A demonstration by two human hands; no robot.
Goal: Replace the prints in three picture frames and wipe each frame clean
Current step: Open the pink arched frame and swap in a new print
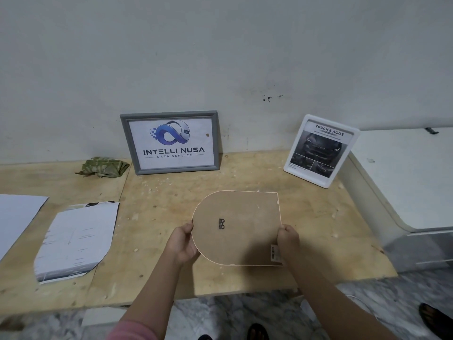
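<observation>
At centre, the left hand (pixel 182 244) and right hand (pixel 288 239) each gripped an edge of the arched frame (pixel 241 227), back side up, above the tabletop (pixel 306 217); grey frame (pixel 171 142) stood behind

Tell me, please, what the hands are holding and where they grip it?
Both hold the arched brown fibreboard frame, back up: left hand on its rounded edge, right hand on its straight edge.

Three picture frames are on the plywood table (pixel 306 241): a grey frame (pixel 171 142), a white frame (pixel 321 150) and an arched frame (pixel 240 228) lying back-up. Two loose paper sheets, an arch-cut print (pixel 73 241) and a plain white sheet (pixel 14 217). One green cloth (pixel 104 166). Two hands, the left hand (pixel 182 244) and the right hand (pixel 289 240).
</observation>
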